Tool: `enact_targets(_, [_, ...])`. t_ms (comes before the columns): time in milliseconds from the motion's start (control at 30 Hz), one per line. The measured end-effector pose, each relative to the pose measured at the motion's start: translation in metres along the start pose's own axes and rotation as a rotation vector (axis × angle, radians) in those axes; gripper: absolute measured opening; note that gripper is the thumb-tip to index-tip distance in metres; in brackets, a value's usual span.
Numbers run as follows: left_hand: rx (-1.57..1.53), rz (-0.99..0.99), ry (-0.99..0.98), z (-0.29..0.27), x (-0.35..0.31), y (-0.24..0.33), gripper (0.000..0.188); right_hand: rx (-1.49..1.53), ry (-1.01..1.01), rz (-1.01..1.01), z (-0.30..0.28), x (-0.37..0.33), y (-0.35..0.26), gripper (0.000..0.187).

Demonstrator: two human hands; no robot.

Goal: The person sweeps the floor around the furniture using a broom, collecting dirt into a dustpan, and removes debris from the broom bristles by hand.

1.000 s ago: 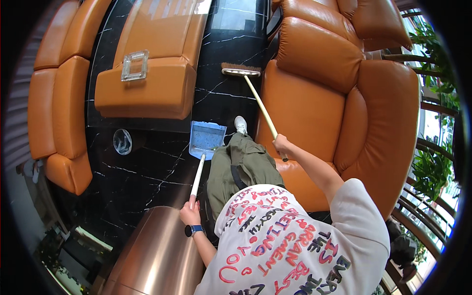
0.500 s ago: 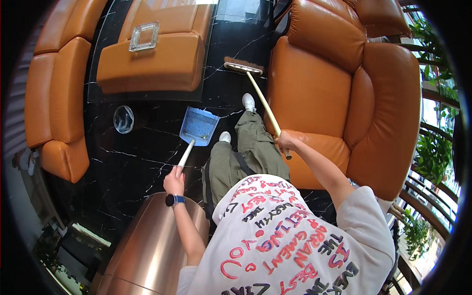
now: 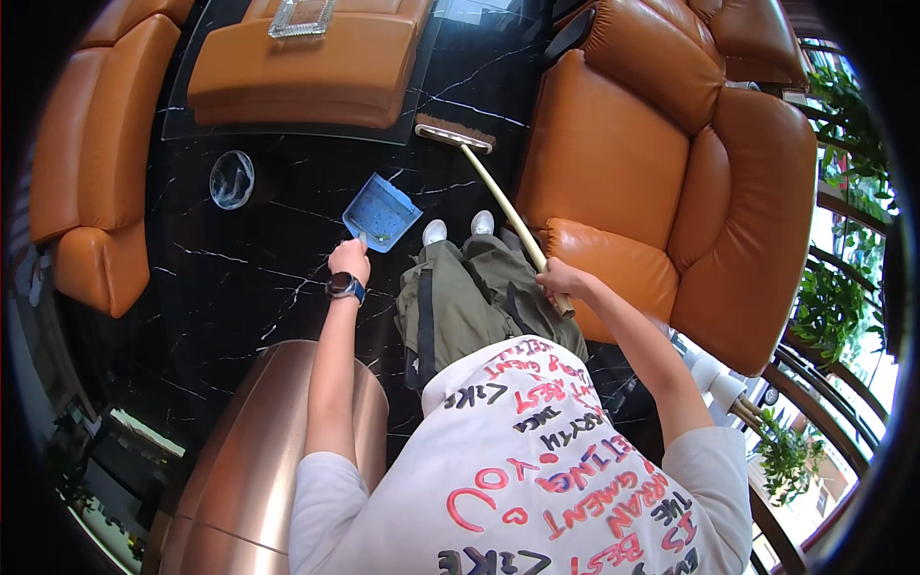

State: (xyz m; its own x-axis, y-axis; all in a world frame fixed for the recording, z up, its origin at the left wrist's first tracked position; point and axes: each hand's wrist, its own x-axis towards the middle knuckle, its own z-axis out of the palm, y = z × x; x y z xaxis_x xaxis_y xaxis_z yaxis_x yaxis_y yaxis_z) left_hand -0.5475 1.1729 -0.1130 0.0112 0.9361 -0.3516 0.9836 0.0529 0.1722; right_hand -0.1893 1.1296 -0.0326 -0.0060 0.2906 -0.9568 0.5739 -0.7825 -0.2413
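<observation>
My left hand (image 3: 350, 259), with a dark watch on its wrist, is closed around the handle of a blue dustpan (image 3: 383, 213). A few small bits of debris lie in the pan, and most of its handle is hidden by my hand and arm. In my right hand (image 3: 563, 279) is the upper end of the pale stick of a broom (image 3: 458, 134). The brown-bristled broom head is on the dark floor, beyond the dustpan and a little to its right.
Orange leather sofas stand at the right (image 3: 613, 144) and left (image 3: 91, 163). A glass table (image 3: 278, 131) with a square glass ashtray (image 3: 302, 17) is ahead. A lined waste bin (image 3: 232, 180) stands left of the dustpan; a copper-coloured rounded cabinet (image 3: 278, 441) is near my left arm.
My left arm has stretched forward, and the dustpan has turned and is now nearer to my hand in the picture. My feet are now side by side. The broom head has shifted slightly left.
</observation>
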Motion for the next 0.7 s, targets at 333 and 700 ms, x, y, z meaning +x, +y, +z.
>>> enact_targets(333, [0.013,-0.038,-0.064,-0.001,0.007,0.000,0.004,0.111,-0.226,0.078,0.040,-0.036,-0.005,0.017])
enact_targets(700, [0.042,-0.041,-0.055,-0.001,-0.013,-0.014,0.008,0.617,-0.542,0.142,0.000,-0.063,0.004,0.011])
